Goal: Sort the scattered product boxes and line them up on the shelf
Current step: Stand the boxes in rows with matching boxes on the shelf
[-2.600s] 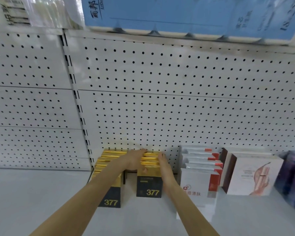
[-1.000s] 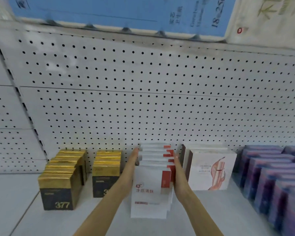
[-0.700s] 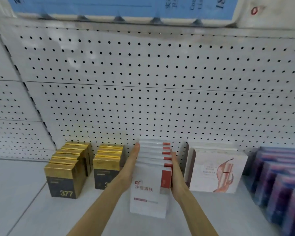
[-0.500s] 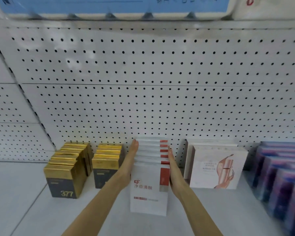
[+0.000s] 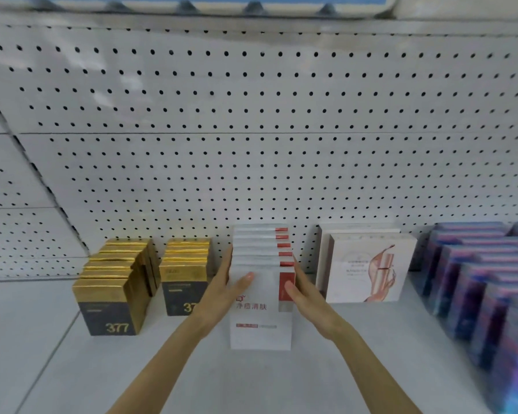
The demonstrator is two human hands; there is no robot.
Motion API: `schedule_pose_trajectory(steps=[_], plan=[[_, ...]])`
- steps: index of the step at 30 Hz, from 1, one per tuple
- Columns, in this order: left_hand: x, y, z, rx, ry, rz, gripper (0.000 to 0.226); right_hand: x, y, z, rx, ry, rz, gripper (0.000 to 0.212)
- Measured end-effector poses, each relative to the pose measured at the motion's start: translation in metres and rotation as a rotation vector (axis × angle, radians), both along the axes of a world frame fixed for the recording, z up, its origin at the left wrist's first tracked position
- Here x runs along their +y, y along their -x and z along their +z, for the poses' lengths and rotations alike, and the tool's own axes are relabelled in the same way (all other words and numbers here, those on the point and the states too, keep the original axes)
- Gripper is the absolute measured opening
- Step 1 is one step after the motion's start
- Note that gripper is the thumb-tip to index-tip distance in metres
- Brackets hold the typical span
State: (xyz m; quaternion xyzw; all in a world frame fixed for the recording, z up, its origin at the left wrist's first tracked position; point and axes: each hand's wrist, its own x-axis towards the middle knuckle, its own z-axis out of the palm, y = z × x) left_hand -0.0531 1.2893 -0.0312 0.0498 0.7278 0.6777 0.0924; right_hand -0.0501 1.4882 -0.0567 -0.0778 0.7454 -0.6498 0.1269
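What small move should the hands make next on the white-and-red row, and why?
Probably push the front white-and-red box back toward the pegboard. The left hand and right hand flank that row with thumbs on its front face, and it juts further forward than the gold boxes beside it.

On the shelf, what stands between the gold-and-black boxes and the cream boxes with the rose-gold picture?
In the head view, the row of white-and-red boxes stands there, with the left hand and right hand pressed against its sides.

white boxes (image 5: 260, 318) with red stripes, gold-and-black boxes (image 5: 111, 294), purple boxes (image 5: 476, 279), white dotted pegboard (image 5: 251, 144).
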Motion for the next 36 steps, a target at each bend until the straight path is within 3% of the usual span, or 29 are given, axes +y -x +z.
schedule_pose_trajectory(steps=[2, 7, 11, 20, 24, 27, 36], plan=[[-0.005, 0.0, -0.005, 0.022, 0.049, -0.025, 0.081, -0.005, 0.0, -0.005, 0.033, -0.042, -0.016, 0.076], [-0.009, 0.002, -0.012, 0.04, 0.05, -0.003, 0.07, -0.021, 0.002, -0.01, 0.042, -0.102, -0.092, 0.086], [-0.006, -0.001, -0.014, 0.057, 0.049, 0.02, 0.075, -0.021, 0.003, -0.012, 0.047, -0.126, -0.102, 0.092], [-0.012, 0.001, -0.019, 0.119, 0.173, 0.049, 0.077, -0.017, -0.007, -0.021, 0.002, -0.201, -0.119, 0.087], [-0.017, -0.016, -0.044, 0.028, 0.18, 0.012, 0.083, -0.014, -0.031, -0.05, -0.072, -0.21, -0.173, 0.081], [-0.019, -0.026, -0.062, 0.017, 0.159, 0.022, 0.073, -0.019, -0.038, -0.062, -0.031, -0.203, -0.293, 0.066], [-0.018, -0.023, -0.056, 0.02, 0.278, 0.083, 0.072, -0.025, -0.041, -0.059, 0.022, -0.29, -0.334, 0.069]])
